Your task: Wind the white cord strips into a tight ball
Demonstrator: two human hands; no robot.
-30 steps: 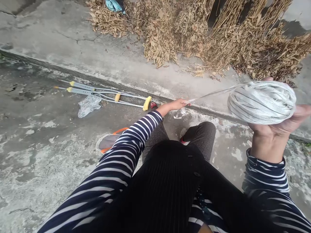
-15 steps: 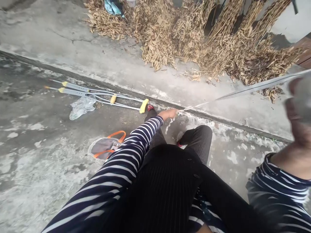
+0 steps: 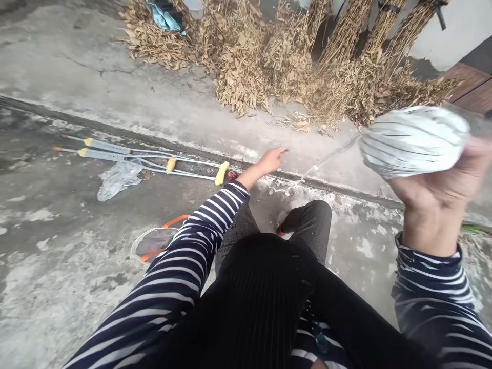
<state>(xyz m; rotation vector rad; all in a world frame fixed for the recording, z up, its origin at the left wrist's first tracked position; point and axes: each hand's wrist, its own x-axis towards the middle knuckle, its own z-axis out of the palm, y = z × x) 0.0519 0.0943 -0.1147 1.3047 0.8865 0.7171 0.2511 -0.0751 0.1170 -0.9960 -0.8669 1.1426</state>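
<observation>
The light, soft ball of white strapping point(image 3: 415, 141) sits cupped in the spread right grip point(image 3: 434, 192), its loose strand point(image 3: 330, 161) trailing toward the empty, half-open left grip point(image 3: 272, 161).

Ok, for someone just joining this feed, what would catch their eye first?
The pale striped coil of flat cord in the right hand, far right, stands out first. Behind it, dried brown plants line the concrete ledge, and a pair of metal crutches lies on the ground at left.
</observation>
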